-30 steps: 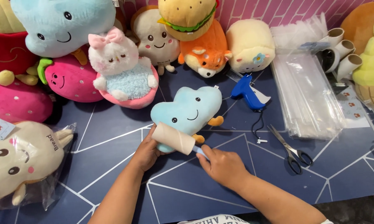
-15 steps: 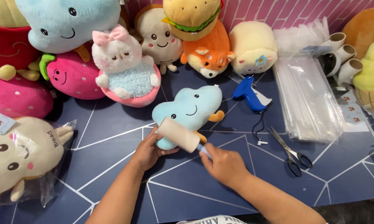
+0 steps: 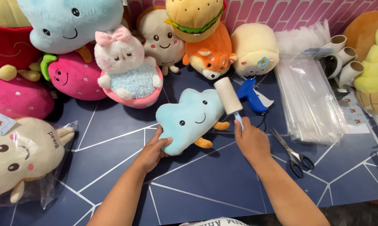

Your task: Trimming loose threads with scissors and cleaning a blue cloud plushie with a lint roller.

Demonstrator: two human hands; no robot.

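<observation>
The dark blue table [image 3: 205,188], crossed by white lines, carries all items. Plush toys line its far edge from 9 to 1 o'clock; the largest, a pale blue toy [image 3: 67,23], sits at 11 o'clock above a pink strawberry plush [image 3: 73,77]. A bagged cream bread plush [image 3: 19,157] lies at 9 o'clock. A stack of clear plastic bags [image 3: 310,100] lies at 2 o'clock.

The light blue cloud plush [image 3: 189,119] lies at the centre, face up. Your left hand [image 3: 152,151] grips its lower corner, thumb on top and fingers tucked beneath, pinching the fabric. Your right hand [image 3: 251,142] is closed around the handle of the lint roller [image 3: 229,97]; the white roll rests against the cloud plush's upper right edge, at 1 o'clock from its face.

The blue glue gun [image 3: 252,97] lies just beyond the roller. The scissors [image 3: 292,152] lie at 3 o'clock from your right hand, near it but apart.
</observation>
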